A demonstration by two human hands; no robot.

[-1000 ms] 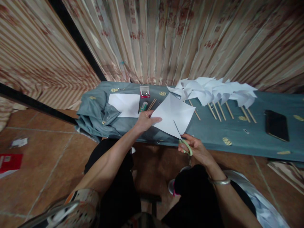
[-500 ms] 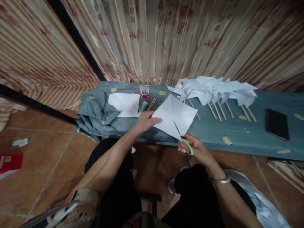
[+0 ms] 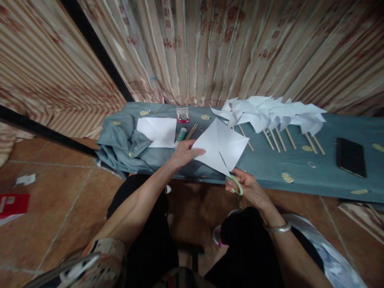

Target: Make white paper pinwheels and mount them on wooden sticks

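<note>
A square sheet of white paper (image 3: 217, 140) is held up over the cloth-covered surface, one corner pointing toward me. My left hand (image 3: 185, 153) pinches its left corner, thumb on top. My right hand (image 3: 244, 183) is closed around the light green handles of a pair of scissors (image 3: 238, 186) at the near corner. A dark slit runs from that corner toward the sheet's middle; most of the blades are hidden. Behind the sheet lie a green glue stick (image 3: 181, 134) and a few wooden sticks (image 3: 192, 132).
Several white paper pinwheels (image 3: 267, 114) on sticks lie at the back right. A black phone (image 3: 351, 157) rests at the far right. Left are a stack of white paper (image 3: 159, 130) and an open small red box (image 3: 183, 115) of shiny pins. Blue-grey cloth (image 3: 267, 168) covers the surface.
Almost nothing differs. The scissors and the paper's near corner have shifted very slightly; both hands keep their hold.
</note>
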